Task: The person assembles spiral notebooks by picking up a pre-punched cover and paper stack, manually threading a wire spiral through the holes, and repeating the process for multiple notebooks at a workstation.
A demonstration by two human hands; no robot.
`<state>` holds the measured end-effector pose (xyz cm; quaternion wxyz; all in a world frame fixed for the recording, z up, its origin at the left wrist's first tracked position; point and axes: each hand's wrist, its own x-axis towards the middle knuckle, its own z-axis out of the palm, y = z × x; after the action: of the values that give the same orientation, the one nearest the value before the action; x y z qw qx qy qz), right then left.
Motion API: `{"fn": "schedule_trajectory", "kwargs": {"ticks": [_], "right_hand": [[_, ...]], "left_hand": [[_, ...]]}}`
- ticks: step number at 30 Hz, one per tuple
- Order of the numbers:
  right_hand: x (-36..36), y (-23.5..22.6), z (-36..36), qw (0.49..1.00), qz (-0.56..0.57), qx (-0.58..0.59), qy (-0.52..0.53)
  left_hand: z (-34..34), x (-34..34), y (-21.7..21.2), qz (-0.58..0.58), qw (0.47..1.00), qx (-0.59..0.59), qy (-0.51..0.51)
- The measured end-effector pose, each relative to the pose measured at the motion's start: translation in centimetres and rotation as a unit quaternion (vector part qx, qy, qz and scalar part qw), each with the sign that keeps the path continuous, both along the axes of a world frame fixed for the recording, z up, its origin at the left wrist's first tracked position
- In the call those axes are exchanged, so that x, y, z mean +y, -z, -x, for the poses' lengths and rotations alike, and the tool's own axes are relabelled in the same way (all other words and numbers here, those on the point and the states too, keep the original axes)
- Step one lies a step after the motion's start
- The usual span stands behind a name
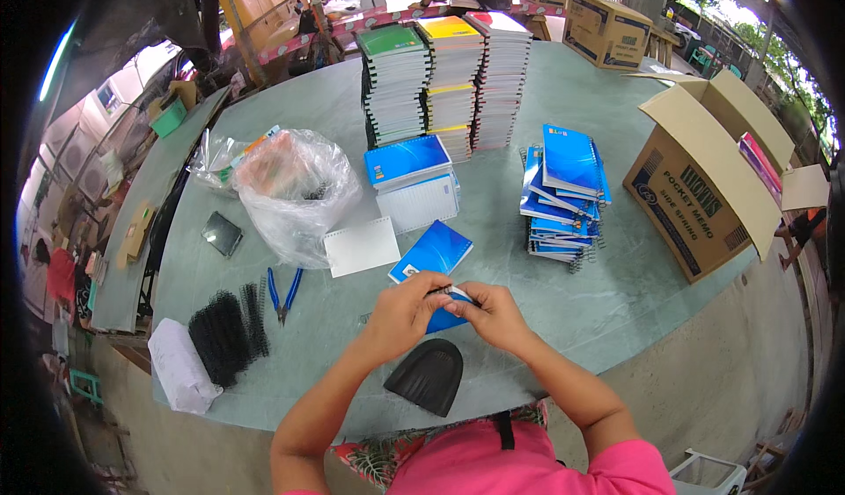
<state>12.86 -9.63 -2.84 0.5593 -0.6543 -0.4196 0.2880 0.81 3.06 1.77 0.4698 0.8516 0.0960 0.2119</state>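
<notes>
At the near middle of the table, my left hand (pixel 400 312) and my right hand (pixel 497 316) meet around a small blue-covered notebook (pixel 445 321). Both are closed, with fingertips and thumbs pinching its upper edge, where a bit of dark spiral binding shows. My fingers hide most of that edge. Just beyond them lies a loose blue notebook cover (pixel 444 247), beside a white punched sheet (pixel 362 247). A black, ribbed, half-oval piece (pixel 429 377) rests between my forearms. Blue-handled pliers (pixel 282 296) lie to the left, close to a bundle of black spiral coils (pixel 220 340).
Blue covers (pixel 407 160) and ruled sheets (pixel 421 205) are stacked ahead. Behind rise three tall notebook stacks (pixel 451 90). Spiral-bound blue notebooks (pixel 563 191) pile up at right, before an open carton (pixel 687 196). A clear plastic bag (pixel 295 196) and white roll (pixel 182 367) sit left.
</notes>
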Motion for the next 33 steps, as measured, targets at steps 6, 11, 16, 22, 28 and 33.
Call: {"fn": "schedule_trajectory", "kwargs": {"ticks": [6,11,16,22,28,33], "right_hand": [[-0.2,-0.6,0.1,0.999,0.02,-0.025,0.017],[-0.3,-1.8,0.8,0.998,0.036,-0.054,0.016],[0.0,-1.9,1.5,0.988,-0.026,-0.15,0.032],[-0.2,-4.9,-1.8,0.929,-0.173,-0.321,0.062],[-2.1,-11.7,-12.3,0.754,-0.106,-0.584,0.282],[-3.8,-9.3,-14.0,0.819,0.099,-0.519,0.223]], "left_hand": [[0.0,-0.1,-0.2,0.009,1.0,0.007,-0.007],[0.0,-0.7,0.4,-0.044,0.997,-0.018,-0.064],[0.0,-0.2,0.6,-0.054,0.995,-0.043,-0.067],[-0.4,0.3,-1.8,-0.135,0.977,-0.125,-0.111],[2.0,4.6,-2.0,-0.222,0.946,-0.092,-0.216],[1.4,7.8,4.3,-0.165,0.971,0.051,-0.165]]}}
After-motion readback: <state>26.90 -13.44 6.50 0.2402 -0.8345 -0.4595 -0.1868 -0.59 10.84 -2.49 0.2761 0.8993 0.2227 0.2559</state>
